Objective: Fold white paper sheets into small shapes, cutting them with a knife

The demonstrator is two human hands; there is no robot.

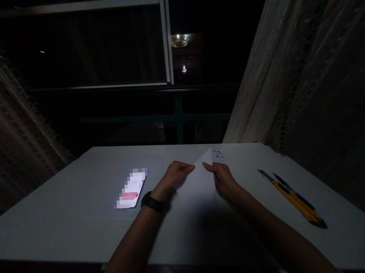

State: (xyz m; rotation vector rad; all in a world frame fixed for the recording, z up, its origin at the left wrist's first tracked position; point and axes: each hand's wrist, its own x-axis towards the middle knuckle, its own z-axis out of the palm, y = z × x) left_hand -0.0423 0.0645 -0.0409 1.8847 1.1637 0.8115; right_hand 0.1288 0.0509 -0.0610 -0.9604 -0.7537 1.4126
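Between my hands is a sheet of white paper point(198, 185), folded to a point at its top. My left hand point(177, 174) pinches the paper's left edge, thumb and fingers closed on it, and a dark watch sits on that wrist. On the right edge, just below the point, my right hand point(222, 176) grips the paper with its thumb on top. The fingers behind the paper are hidden. The paper's lower part fades into shadow.
A lit phone point(132, 189) lies on a pale sheet point(103, 203) at the left. On the right, a yellow utility knife point(294, 199), blade extended, lies beside a dark pen point(292, 189). Curtains point(258, 66) flank the white table point(51, 218); a dark window stands behind.
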